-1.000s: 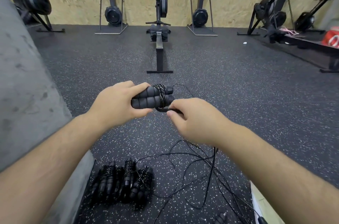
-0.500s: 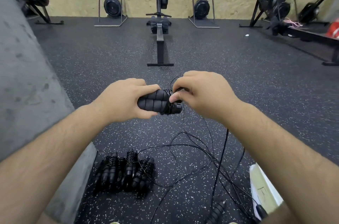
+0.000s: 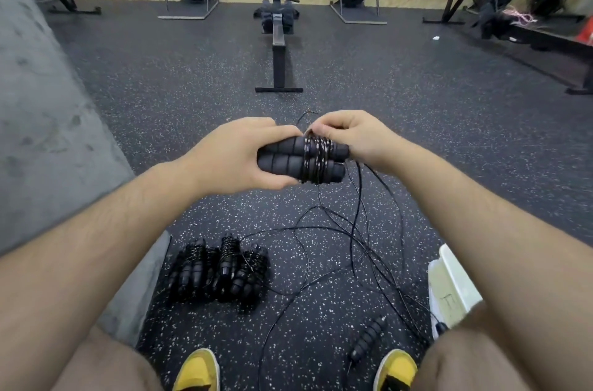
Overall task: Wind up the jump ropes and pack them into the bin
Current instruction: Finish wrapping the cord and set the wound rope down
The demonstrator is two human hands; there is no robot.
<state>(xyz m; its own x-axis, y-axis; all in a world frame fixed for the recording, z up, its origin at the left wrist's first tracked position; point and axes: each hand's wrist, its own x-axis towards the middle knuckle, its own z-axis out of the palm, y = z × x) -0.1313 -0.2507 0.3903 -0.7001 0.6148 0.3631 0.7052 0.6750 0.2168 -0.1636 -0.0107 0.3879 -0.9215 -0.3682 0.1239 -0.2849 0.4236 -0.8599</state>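
Black handles (image 3: 282,163) occupy left grip (image 3: 237,159), cord (image 3: 316,155) right grip (image 3: 349,137).

The left hand (image 3: 234,159) covers the left ends of the two handles (image 3: 285,163). The right hand (image 3: 349,137) hides the spot where its fingers meet the cord (image 3: 316,159). The right forearm (image 3: 481,230) and knee (image 3: 475,361) cover most of the bin (image 3: 452,288). The bottom edge cuts off both shoes (image 3: 197,371). A white scrap (image 3: 435,38) is too small to tell.

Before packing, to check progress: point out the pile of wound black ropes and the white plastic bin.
Pile of wound black ropes (image 3: 227,265), head view, middle bundle.
White plastic bin (image 3: 455,281), head view, bare rim.
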